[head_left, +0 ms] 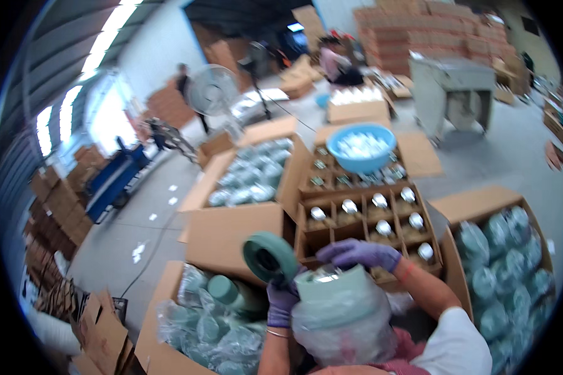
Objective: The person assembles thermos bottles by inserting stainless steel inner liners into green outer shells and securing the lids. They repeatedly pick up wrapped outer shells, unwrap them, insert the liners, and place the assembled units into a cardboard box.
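Left hand (283,306), purple-gloved, is gripping one green ring-shaped lid (284,261) by lower edge. Right hand (360,253), gloved too, is stretching fingers over mouth of one plastic-wrapped green jar (341,309); whether they're grasping anything, I can't tell. Jar is sitting just below right fingers, beside left hand. Ahead, one divided carton (433,231) is showing at least seven silver tops (383,227). One blue basin (363,165) is resting beyond. Three open cartons (231,234) of wrapped green pieces are standing around me.
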Demonstrator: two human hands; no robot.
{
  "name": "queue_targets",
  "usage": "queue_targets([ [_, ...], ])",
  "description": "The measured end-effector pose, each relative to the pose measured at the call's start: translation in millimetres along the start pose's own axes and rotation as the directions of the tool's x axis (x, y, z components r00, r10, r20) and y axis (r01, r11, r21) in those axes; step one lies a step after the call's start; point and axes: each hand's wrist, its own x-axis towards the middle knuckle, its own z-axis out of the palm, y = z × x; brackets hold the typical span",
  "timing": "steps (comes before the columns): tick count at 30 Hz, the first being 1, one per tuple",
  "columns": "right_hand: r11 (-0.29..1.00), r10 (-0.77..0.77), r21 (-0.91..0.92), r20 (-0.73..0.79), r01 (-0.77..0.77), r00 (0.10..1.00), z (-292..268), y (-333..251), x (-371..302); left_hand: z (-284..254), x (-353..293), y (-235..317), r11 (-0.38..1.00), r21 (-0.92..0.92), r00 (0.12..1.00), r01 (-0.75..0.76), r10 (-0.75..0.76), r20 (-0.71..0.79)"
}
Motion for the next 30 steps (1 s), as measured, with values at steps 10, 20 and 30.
queue_targets([
  [10, 0.777, 0.211, -0.55, -0.232, -0.307, 0.949, 39.0, -28.3, 16.1, 90.2, 24.1, 22.7, 0.408, 0.887, 0.818, -0.218, 0.571, -0.062],
  [20, 0.979, -0.201, -0.065, -0.446, 0.192, 0.872, 17.6, 24.8, -32.3, 144.3, 23.9, 12.4, -0.013, 0.825, 0.822, -0.565, 0.072, 0.565],
  [30, 0.972, -0.235, -0.134, -0.569, 0.193, 0.788, 54.5, 17.2, -34.2, 126.7, 4.5, 0.3, 0.058, 0.873, 0.871, -0.484, 0.127, 0.474],
])
